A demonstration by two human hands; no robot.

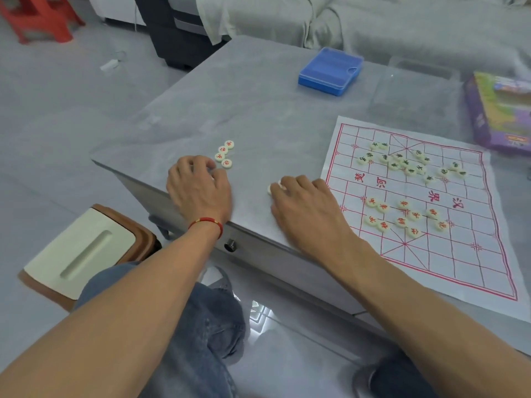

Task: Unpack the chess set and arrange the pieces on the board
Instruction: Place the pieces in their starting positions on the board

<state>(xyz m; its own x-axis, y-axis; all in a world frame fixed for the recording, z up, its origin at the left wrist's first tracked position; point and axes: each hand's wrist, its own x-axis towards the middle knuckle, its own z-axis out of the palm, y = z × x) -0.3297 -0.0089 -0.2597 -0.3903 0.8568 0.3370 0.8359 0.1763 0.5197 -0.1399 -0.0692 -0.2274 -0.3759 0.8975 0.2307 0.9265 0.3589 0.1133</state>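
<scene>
Our left hand (pixel 199 186) and right hand (pixel 304 202), fingers curled over loose pieces (pixel 225 154) on the table (pixel 258 116), sit left of the board (pixel 416 205), our right hand closer.

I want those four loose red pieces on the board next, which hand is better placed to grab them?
Left, probably. The left hand lies right beside the four red pieces.

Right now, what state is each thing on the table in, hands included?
Board: unfolded flat, pieces scattered on it.
Green pieces: loose cluster on far half.
Red pieces: loose cluster on near half.
Four reds: off board, in a row.
Blue box: lid shut.
Left hand: curled, contents hidden.
Right hand: covering pieces.
</scene>
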